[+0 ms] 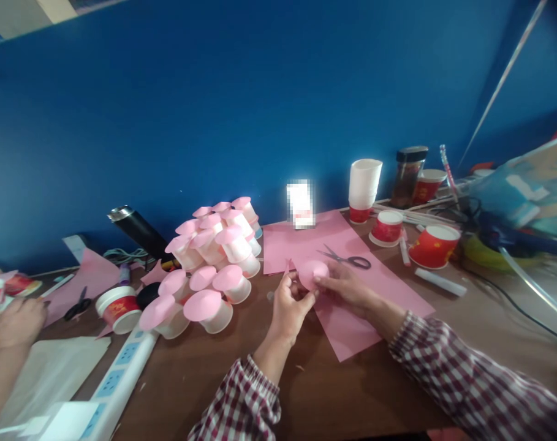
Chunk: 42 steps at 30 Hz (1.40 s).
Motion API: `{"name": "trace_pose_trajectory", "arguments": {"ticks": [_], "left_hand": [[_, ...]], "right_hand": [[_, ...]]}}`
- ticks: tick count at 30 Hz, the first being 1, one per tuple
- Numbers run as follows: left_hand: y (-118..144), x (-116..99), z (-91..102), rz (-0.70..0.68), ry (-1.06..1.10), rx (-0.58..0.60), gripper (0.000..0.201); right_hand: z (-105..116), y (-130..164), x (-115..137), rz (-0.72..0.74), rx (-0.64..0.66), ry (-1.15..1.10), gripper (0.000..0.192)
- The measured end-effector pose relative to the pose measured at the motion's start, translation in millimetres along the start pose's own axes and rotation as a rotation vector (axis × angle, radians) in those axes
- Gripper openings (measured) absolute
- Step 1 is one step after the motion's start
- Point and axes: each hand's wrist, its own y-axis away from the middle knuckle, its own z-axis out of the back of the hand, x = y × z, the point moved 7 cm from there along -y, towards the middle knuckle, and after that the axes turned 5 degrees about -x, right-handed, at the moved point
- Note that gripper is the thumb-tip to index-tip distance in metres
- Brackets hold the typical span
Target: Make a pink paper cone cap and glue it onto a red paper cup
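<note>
I have both hands together over the brown table (361,392), just past centre toward 12 o'clock. My left hand (290,306) and right hand (347,288) are both pinched on a pink paper disc (314,272), left fingers at its 8 o'clock edge and right fingers at its 4 o'clock edge. I cannot tell whether a cup sits under the disc; the hands hide it.

The disc hangs above the near corner of a pink paper sheet (352,331), with scissors (347,259) lying on the sheet at 1 o'clock from my hands.

My worry is the heap of capped cups (214,269) at 10 o'clock: white cups lying on their sides and stacked loosely, each covered with a pink disc. A careless sweep of my left elbow would likely topple the pile. The thin disc could also crease or tear if my two pinches pull against each other.

Containers: at 1 o'clock a stack of white cups (364,184), seemingly empty, stands beside a dark-lidded jar (407,177) whose contents I cannot make out. Red paper cups (434,245) lie and stand nearby; the tipped one looks empty. At 9 o'clock, a red-banded cup (117,306) sits near a white power strip (117,380), and another person's hand (14,321) rests at the far left.
</note>
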Motion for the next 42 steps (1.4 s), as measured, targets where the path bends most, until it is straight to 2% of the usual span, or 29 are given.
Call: {"name": "trace_pose_trajectory", "arguments": {"ticks": [4, 9, 13, 22, 27, 34, 42], "left_hand": [[-1.4, 2.3, 1.2, 0.016, 0.033, -0.015, 0.041], [-2.6, 7.5, 6.1, 0.072, 0.179, -0.065, 0.049], [-2.7, 6.9, 7.3, 0.081, 0.184, -0.061, 0.054], [-1.2, 5.5, 4.4, 0.179, 0.408, -0.081, 0.059], [0.9, 7.6, 2.3, 0.228, 0.405, -0.049, 0.059], [1.5, 3.1, 1.6, 0.143, 0.387, -0.020, 0.065], [-0.3, 1.2, 3.4, 0.195, 0.421, -0.038, 0.062]], "right_hand": [[-1.7, 2.0, 2.8, 0.005, 0.003, 0.029, 0.044], [-6.5, 5.1, 5.0, 0.008, 0.061, 0.037, 0.043], [-3.2, 4.8, 1.1, -0.016, 0.022, 0.046, 0.039], [-4.3, 6.6, -1.6, 0.011, 0.033, 0.076, 0.033], [-7.9, 6.5, 0.3, 0.030, 0.074, 0.046, 0.033], [0.2, 5.8, -2.5, 0.022, -0.016, 0.067, 0.030], [-6.8, 9.2, 2.7, 0.052, 0.104, 0.132, 0.031]]}}
